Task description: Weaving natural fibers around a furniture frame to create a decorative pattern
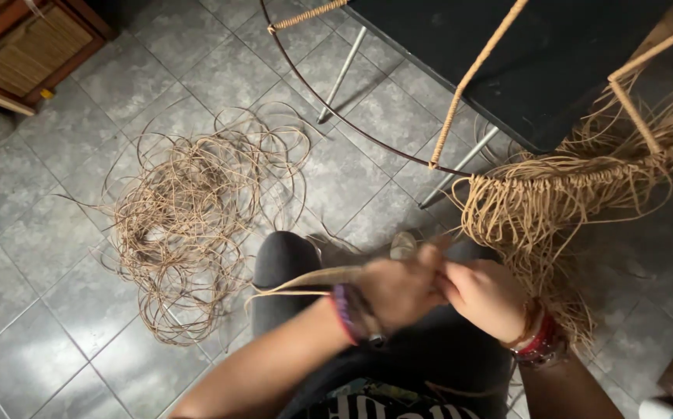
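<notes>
My left hand and my right hand meet above my lap, both pinching tan rattan strands that trail off to the left past my left wrist. The hands are slightly blurred. Just beyond them hangs a fringe of loose rattan strands from a partly wrapped metal frame. The frame's dark curved rod arcs over the floor, and some of its bars are wound in tan cane. Bracelets sit on both wrists.
A loose tangled coil of rattan lies on the grey tiled floor at the left. A black table on metal legs stands at the top right. Wooden wicker furniture is at the top left.
</notes>
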